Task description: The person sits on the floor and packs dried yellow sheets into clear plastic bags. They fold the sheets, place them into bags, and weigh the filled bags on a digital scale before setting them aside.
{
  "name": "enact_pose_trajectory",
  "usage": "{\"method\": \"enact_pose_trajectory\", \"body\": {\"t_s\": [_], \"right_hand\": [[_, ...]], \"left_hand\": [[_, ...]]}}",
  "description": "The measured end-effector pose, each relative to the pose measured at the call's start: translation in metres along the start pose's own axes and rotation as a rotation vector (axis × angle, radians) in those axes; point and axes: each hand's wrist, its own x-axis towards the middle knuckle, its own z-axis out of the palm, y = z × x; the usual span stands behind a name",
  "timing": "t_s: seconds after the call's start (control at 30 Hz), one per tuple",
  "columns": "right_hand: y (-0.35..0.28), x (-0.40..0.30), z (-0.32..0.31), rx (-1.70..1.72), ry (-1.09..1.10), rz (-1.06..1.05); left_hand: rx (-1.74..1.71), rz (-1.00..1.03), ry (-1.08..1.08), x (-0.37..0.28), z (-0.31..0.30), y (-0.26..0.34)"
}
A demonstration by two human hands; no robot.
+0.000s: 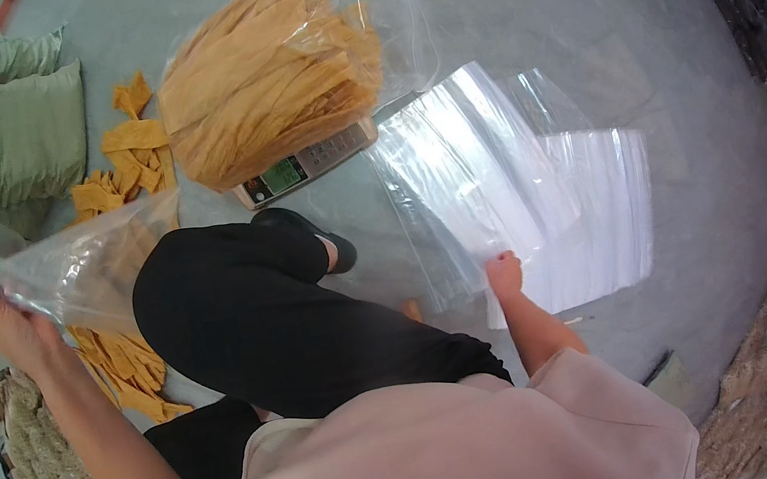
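At the left, my left hand (13, 324) holds a clear plastic bag (84, 267) by its edge, the rest of it stretching towards my knee. My right hand (506, 274) is closed at the lower edge of some clear plastic bags (464, 173), which lie fanned over a stack of more plastic bags (608, 217) on the floor. Ahead of me, a large clear bag filled with orange-yellow sheets or strips (265, 76) rests on a digital scale (310, 164), whose display is lit.
Orange-yellow pieces (137, 155) lie on the floor at the left, with more (119, 367) beside my leg. Full green woven sacks (16, 133) stand at the upper left. Bulky brown material (765, 335) lines the right side; similar material (63, 460) is at the lower left.
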Motion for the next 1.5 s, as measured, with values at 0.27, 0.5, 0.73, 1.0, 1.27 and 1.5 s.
{"method": "enact_pose_trajectory", "body": {"t_s": [0.27, 0.5, 0.73, 1.0, 1.27, 1.5], "right_hand": [[-0.151, -0.031, 0.024, -0.321, 0.036, -0.77], [-0.171, -0.01, 0.074, -0.409, -0.08, -0.647], [-0.148, 0.061, -0.008, -0.224, 0.153, -0.406], [-0.228, 0.025, -0.251, 0.055, 0.893, -1.03], [-0.186, 0.034, -0.054, -0.128, 0.206, -0.539], [-0.161, 0.021, -0.001, -0.433, 0.074, -0.512]], "left_hand": [[-0.038, -0.065, -0.031, -0.052, 0.088, -0.014], [0.008, -0.066, -0.066, -0.076, 0.08, -0.031], [-0.007, -0.103, -0.093, -0.072, 0.089, -0.035], [-0.049, -0.099, -0.114, -0.076, 0.095, -0.03], [-0.078, -0.212, -0.168, -0.075, 0.097, -0.036], [-0.097, -0.276, -0.146, -0.071, 0.099, -0.037]]}}
